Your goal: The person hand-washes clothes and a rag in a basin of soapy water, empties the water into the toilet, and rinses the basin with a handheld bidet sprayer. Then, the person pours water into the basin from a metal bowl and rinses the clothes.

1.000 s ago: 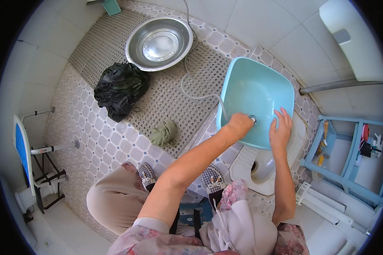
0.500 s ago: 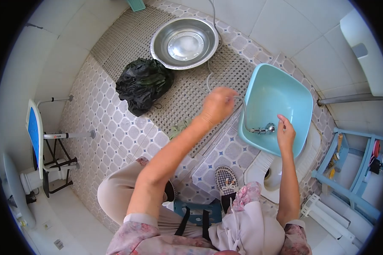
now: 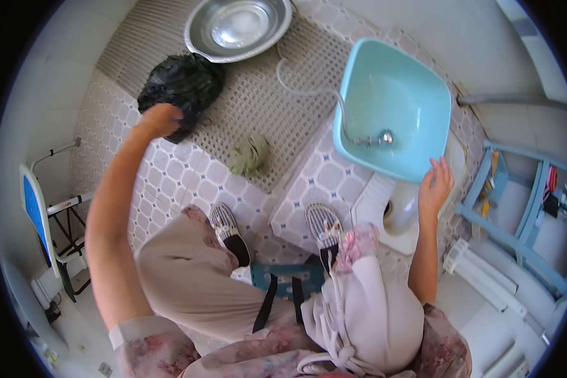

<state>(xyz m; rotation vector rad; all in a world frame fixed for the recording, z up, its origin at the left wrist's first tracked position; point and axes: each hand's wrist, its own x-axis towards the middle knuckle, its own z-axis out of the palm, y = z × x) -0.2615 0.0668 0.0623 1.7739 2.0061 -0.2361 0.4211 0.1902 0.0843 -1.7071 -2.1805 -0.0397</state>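
My left hand is at the near edge of a crumpled black plastic bag; its fingers are blurred, and I cannot tell whether they grip the plastic. My right hand is held beside the near right corner of a light blue plastic basin, fingers apart and holding nothing. Inside the basin lies a chrome shower head, its grey hose running over the left rim onto the mat. A limp bunch of greens lies on the mat between my hands.
A steel bowl stands behind the bag on the perforated grey mat. The basin stands partly over a white squat toilet. To the right is a blue rack; a blue-and-white folding seat is at the left wall.
My left hand has moved from the hose beside the basin leftward to the black bag. My right hand has drawn back from over the basin to its near corner. The view has shifted.
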